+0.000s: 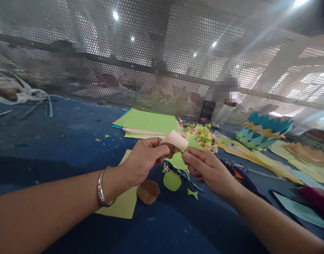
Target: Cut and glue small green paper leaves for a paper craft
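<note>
My left hand [144, 158] pinches a pale pink piece of paper [179, 139] together with a brown round disc [170, 149], raised over the blue table. Close beside it, my right hand [204, 167] is closed around a thin dark pointed tool [178, 149]. The tool's tip reaches the disc's edge; its grip is hidden in my fingers, so its kind is unclear. Below the hands lie a second brown disc [148, 192], a green paper circle [172, 181] and a blue pen [191, 182]. A yellow-green sheet [124, 204] lies under my left wrist.
Behind my hands is a stack of coloured paper [151, 120] with a pile of paper scraps [200, 134]. Zigzag-edged paper crowns [264, 128] and long paper strips [246, 155] lie right. White strips [32, 93] sit far left. A perforated metal screen [140, 67] borders the table.
</note>
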`<state>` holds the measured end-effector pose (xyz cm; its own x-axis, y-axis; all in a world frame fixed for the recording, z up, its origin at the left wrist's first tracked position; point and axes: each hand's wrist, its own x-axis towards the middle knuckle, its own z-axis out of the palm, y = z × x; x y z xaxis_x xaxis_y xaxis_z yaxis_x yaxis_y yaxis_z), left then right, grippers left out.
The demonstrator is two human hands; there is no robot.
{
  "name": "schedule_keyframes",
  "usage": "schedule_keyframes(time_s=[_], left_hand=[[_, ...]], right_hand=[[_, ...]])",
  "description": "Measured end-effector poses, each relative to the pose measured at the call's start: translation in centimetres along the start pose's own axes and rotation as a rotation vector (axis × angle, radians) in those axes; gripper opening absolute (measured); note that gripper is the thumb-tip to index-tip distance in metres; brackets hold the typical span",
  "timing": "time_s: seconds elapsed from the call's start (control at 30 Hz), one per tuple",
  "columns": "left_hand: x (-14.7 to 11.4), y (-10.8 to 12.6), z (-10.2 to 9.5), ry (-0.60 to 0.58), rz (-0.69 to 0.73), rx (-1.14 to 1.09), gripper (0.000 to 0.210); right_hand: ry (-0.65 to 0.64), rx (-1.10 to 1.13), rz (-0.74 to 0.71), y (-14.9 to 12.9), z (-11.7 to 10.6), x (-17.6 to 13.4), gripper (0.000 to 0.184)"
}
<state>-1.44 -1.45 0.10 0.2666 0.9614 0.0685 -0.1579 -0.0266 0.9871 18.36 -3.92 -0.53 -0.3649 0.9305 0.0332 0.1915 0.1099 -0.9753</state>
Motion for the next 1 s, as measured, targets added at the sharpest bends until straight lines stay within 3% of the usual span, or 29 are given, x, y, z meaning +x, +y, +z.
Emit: schedule_keyframes(time_s=[0.3, 0.5, 1.0], left_hand=[[0.2, 0.0, -0.6, -0.045, 0.055, 0.115, 0.008], [0.7, -0.3, -0.7, -0.016, 0.059, 0.105, 0.007], [-0.3, -0.6, 0.1, -0.144, 0.128, 0.125, 0.005]], right_hand=[[0.005, -0.088, -0.011, 0.2, -0.2, 0.1, 0.036], [0.022, -0.110, -0.038, 0.2, -0.4, 0.1, 0.038], [0.101, -0.076, -0.141, 0.0, 1.1, 0.6, 0.027]])
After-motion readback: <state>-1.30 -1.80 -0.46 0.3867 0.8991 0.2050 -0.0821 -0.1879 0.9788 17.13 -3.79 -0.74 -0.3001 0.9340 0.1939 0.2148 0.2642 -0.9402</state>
